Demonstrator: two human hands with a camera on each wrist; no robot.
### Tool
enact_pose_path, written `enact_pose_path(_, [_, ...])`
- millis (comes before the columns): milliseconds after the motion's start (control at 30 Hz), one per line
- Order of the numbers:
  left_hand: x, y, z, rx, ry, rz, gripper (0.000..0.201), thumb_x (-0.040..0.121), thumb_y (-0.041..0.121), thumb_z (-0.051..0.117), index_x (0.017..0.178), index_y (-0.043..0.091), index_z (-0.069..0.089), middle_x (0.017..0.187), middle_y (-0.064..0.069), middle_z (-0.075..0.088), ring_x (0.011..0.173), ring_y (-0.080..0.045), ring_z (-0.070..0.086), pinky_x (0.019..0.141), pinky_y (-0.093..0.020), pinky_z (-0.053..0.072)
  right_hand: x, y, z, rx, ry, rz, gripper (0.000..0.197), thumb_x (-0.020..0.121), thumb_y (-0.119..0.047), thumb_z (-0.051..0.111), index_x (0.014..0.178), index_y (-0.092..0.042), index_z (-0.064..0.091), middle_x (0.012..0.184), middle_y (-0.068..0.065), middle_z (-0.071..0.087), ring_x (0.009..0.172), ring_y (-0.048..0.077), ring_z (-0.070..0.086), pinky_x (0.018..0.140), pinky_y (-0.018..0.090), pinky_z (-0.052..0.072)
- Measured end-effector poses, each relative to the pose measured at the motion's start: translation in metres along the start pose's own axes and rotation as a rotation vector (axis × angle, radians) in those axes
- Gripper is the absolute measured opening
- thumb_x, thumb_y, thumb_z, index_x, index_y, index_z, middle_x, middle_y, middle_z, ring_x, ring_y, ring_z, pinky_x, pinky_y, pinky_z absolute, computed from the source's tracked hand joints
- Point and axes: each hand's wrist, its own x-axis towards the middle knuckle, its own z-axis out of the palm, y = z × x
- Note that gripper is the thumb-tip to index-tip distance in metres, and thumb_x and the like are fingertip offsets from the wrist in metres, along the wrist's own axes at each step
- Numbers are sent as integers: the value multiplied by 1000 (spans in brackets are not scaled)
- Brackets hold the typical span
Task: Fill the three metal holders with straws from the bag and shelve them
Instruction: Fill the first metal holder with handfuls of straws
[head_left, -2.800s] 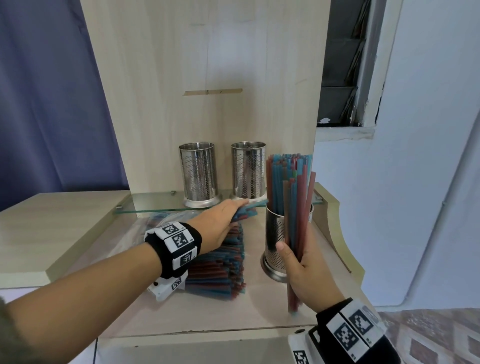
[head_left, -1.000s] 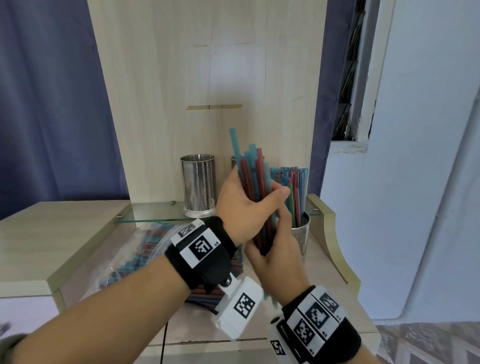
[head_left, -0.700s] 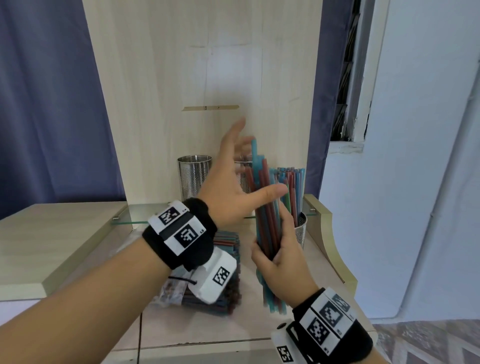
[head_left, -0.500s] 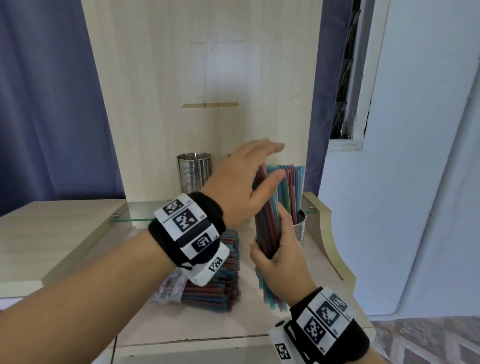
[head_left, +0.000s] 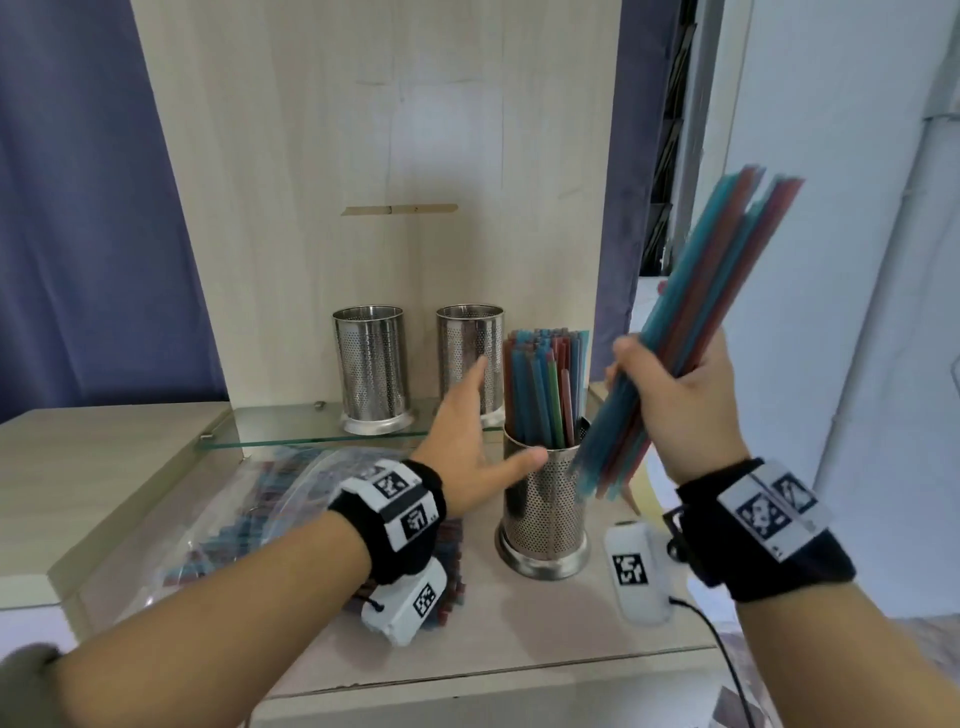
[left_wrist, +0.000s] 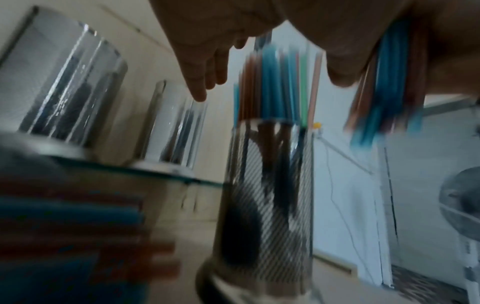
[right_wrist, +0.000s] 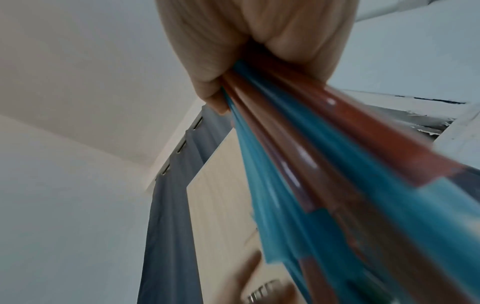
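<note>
Right now, from the head camera, my right hand (head_left: 685, 410) is clenched round a bundle of straws (head_left: 691, 322), tilted with its lower ends just above the rim of the near holder (head_left: 545, 499). That holder stands on the counter (head_left: 519, 634) already partly filled, and I judge the tilt is there to slide the bundle into the gap on its right side. My left hand (head_left: 467, 447) is spread flat, fingers straight, thumb at the holder's rim, probably to steady it or hold the standing straws aside. Two empty holders (head_left: 370, 369) wait on the glass shelf (head_left: 291, 441) at the far side, and the bag (head_left: 249, 509) lies to the left on the counter, partly covered by my left forearm.

From the left wrist camera, everything is smeared by motion. I can make out my left fingers (left_wrist: 200, 82) extended and holding nothing, the near holder below them, and the bundle's lower ends to the right. Whether the thumb touches the metal I cannot tell.

From the right wrist camera, my right fingers (right_wrist: 207, 61) are wrapped tightly round the red and blue straws; the holder's rim is a blur at the bottom edge.
</note>
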Motion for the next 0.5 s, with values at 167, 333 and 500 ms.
enact_pose_path(167, [7, -6, 31, -208, -107, -108, 136, 61, 57, 83, 151, 27, -14, 157, 3, 28, 139, -6, 28, 108, -23, 24, 28, 0, 3, 124, 34, 66, 23, 91, -7, 64, 101, -18, 47, 82, 15, 57, 64, 18, 64, 64, 31, 55])
enact_pose_path(333, [18, -6, 48, -333, -50, -140, 142, 52, 52, 89, 152, 27, -8, 144, 8, 48, 126, -2, 44, 107, -24, 35, 32, 15, 21, 102, 53, 94, 25, 91, -8, 64, 108, -16, 48, 86, 11, 60, 67, 15, 67, 66, 31, 57])
enact_pose_path(500, [24, -17, 57, -275, -33, -137, 131, 56, 52, 87, 151, 34, -1, 137, 10, 54, 125, -9, 51, 105, -30, 43, 39, 30, 29, 34, 75, 35, 33, 90, -6, 64, 117, -7, 46, 87, 13, 59, 70, 19, 66, 66, 25, 56])
